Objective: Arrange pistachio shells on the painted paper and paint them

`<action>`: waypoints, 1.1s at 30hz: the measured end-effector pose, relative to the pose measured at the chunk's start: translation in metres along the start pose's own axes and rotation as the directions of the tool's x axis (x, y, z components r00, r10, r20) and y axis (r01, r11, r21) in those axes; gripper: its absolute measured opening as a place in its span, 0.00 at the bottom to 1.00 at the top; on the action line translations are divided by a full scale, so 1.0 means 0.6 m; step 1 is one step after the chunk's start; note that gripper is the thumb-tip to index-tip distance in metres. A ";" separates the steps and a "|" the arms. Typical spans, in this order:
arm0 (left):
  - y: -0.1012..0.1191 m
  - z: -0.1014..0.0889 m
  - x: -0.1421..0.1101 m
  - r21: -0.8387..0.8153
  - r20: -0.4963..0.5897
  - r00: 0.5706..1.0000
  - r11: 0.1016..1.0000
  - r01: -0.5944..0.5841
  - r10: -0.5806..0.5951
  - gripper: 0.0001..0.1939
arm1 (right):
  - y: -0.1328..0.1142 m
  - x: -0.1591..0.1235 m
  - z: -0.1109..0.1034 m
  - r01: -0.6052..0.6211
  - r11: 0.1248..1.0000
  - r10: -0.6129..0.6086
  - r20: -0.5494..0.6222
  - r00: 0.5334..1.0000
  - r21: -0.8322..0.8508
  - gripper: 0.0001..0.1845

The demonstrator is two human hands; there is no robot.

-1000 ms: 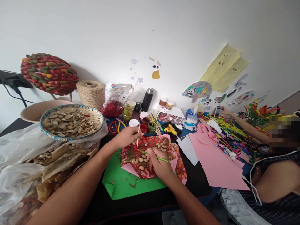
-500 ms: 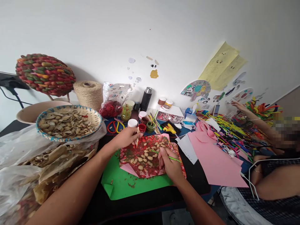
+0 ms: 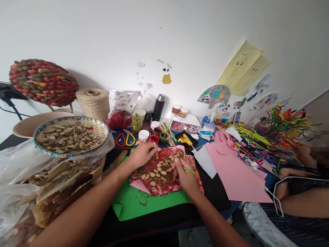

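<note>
My left hand (image 3: 144,155) is closed on a thin wooden stick (image 3: 155,146), partly hidden by the fingers, over the upper edge of a paint-stained sheet (image 3: 144,166). My right hand (image 3: 183,173) pinches a green-handled paintbrush (image 3: 189,170), its tip pointing left over the peanuts. Several unpainted peanuts (image 3: 152,174) lie mid-sheet, with red-painted pieces (image 3: 166,151) near the top. Just beyond my left hand stand an open jar of red paint (image 3: 154,138) and a jar of green paint (image 3: 163,138). Beneath the stained sheet is green paper (image 3: 133,206).
At the left, a woven basket (image 3: 102,137) holds shells beside plastic bags (image 3: 15,185). Scissors (image 3: 125,139), a black thermos (image 3: 158,108) and a yellow glue gun (image 3: 185,139) stand or lie behind. Pink paper (image 3: 239,175) and a co-worker's arm (image 3: 303,202) are at the right.
My left hand has drawn slightly down from the red jar, and the stick is now mostly behind its fingers. My right hand has shifted a little. The co-worker's raised arm has come down from the wall.
</note>
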State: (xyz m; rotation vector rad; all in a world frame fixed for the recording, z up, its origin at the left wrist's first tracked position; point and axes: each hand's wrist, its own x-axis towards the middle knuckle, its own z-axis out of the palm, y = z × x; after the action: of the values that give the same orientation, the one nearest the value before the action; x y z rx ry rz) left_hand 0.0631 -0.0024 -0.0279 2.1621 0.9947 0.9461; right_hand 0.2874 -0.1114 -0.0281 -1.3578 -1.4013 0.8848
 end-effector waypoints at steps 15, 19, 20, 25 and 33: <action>0.001 -0.026 0.002 0.063 -0.063 0.998 0.998 0.030 -0.026 0.22 | -0.019 -0.001 0.026 0.030 0.999 -0.031 0.082 0.996 0.015 0.32; 0.006 -0.035 0.002 -0.010 -0.124 0.991 0.999 0.048 -0.049 0.22 | -0.020 -0.003 0.032 0.008 1.000 -0.009 0.099 0.995 0.006 0.32; 0.006 -0.034 0.002 -0.019 -0.112 0.993 0.999 0.039 -0.041 0.22 | -0.020 -0.003 0.033 0.004 1.000 -0.005 0.099 0.995 0.003 0.33; 0.000 -0.017 0.000 0.037 0.025 1.000 0.999 0.002 -0.003 0.20 | -0.012 -0.005 0.022 0.012 1.000 -0.012 0.053 0.999 -0.006 0.33; -0.005 -0.015 -0.001 0.029 0.046 0.999 1.000 0.011 -0.012 0.20 | -0.017 -0.023 -0.027 -0.044 0.996 0.045 -0.024 0.999 0.073 0.35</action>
State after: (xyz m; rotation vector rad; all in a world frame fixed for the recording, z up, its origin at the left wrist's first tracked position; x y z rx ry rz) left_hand 0.0549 0.0006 -0.0248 2.1899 1.0034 0.8780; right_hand 0.2990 -0.1280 -0.0160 -1.3453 -1.3117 0.9358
